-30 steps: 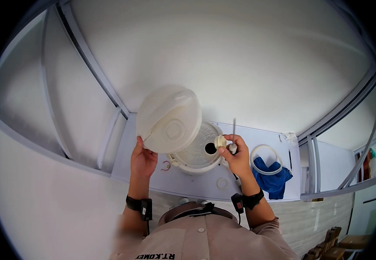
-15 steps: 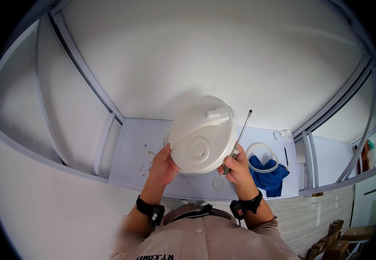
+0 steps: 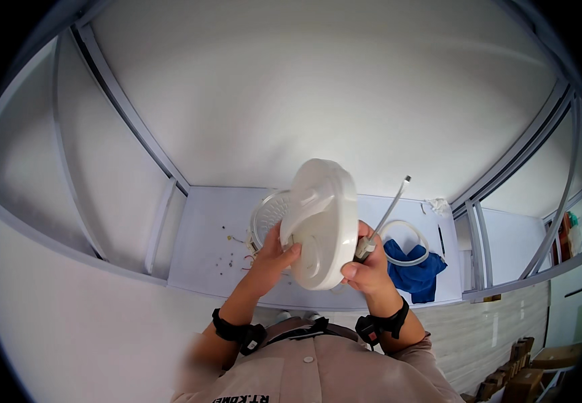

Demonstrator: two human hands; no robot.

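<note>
A round white plastic appliance lid, resembling a rice cooker lid, is held up above the table between my hands, tilted partly edge-on. My left hand is closed on its left edge, thumb against the recessed face. On the opposite side, my right hand grips the rim. That same hand also holds a flat-blade screwdriver, whose shaft points up and away to the right. Behind the lid, a round, shiny, textured part lies on the table, partly hidden. Thin red wires show beside my left hand.
Several small screws are scattered on the left of the white table. At the right lie a pale ring, a blue cloth, a thin black stick and crumpled white material. Metal frame posts flank the table.
The lid has turned from nearly face-on to partly edge-on and shifted slightly right. My left hand has moved right with it. The screwdriver tip has swung right, and the shiny round part is now uncovered.
</note>
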